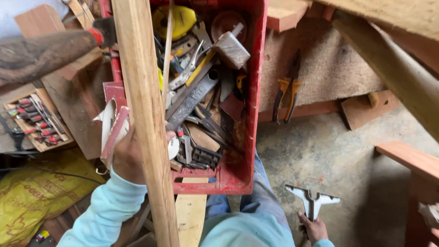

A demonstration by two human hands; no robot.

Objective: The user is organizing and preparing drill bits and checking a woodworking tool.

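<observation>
Left hand (130, 158) is clamped around a long wooden batten (146, 119) that stands across the red tool crate (256, 91). Right hand (314, 228), right of the crate, grips a pale metal bracket tool (312, 200). Steadying the batten needs a firm grip clear of the crate's loose tools.

left hand (130, 155): raised ahead of the torso, back toward the camera, fingers curling closed around something, thumb tip showing on the far side | left arm: bent, light blue sleeve rising from lower left | right hand (314, 228): hanging low at lower right, fist gripping closed, knuckles up | right arm: mostly out of view
</observation>
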